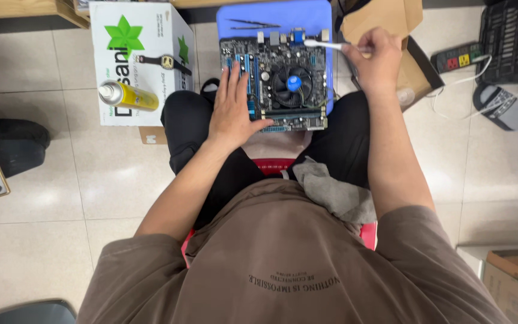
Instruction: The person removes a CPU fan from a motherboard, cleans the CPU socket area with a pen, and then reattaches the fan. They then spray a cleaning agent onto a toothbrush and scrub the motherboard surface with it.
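Grey cloth point(337, 192) on the lap; left hand point(232, 108) flat on the motherboard point(280, 84), right hand point(378, 57) pinching a cotton swab point(328, 44) over its far corner.

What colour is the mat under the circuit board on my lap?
Blue. The mat shows best in the head view, beyond the circuit board.

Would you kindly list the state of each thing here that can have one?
Left hand: open, flat on the motherboard.
Right hand: closed on a cotton swab, tip over the board's top edge.
Motherboard: bare, lying on a blue mat.
Spray can: lying on its side on a white box.
Watch: lying flat on the box.
Tweezers: lying on the mat, unused.
Grey cloth: crumpled on the lap.
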